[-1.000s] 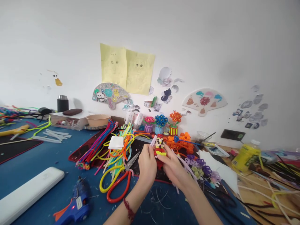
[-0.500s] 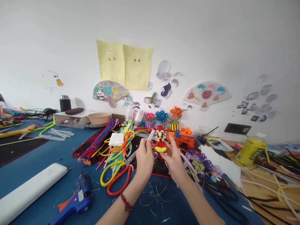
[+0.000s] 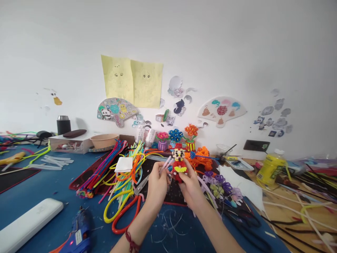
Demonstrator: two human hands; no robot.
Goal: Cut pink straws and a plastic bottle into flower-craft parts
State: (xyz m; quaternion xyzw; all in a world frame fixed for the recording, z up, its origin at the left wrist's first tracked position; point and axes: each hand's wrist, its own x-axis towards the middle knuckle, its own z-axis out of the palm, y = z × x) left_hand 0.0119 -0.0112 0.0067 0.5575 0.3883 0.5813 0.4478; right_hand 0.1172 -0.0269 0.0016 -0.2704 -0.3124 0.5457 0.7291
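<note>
My two hands meet above the blue table, both closed on a small pipe-cleaner figure (image 3: 179,162) with a red body, a yellow band and a pale face. My right hand (image 3: 191,185) grips the figure's red body from below and the right. My left hand (image 3: 157,185) pinches a pale pink pipe cleaner (image 3: 166,163) that runs up beside the figure's head. Red-handled scissors (image 3: 128,210) lie just left of my left wrist. A heap of coloured pipe cleaners (image 3: 123,170) with a white pad (image 3: 123,164) on it lies beyond.
A blue glue gun (image 3: 77,236) and a white case (image 3: 28,225) lie at the front left. Small pipe-cleaner flower pots (image 3: 176,139) stand by the wall. Purple flowers (image 3: 223,186), a yellow bottle (image 3: 271,168) and loose stems crowd the right. A bowl (image 3: 103,140) sits on a box.
My view has shifted a little, so things sit further left in the picture. My hands have lifted the figure upright and turned it slightly; both keep their hold on the figure and the pink stem.
</note>
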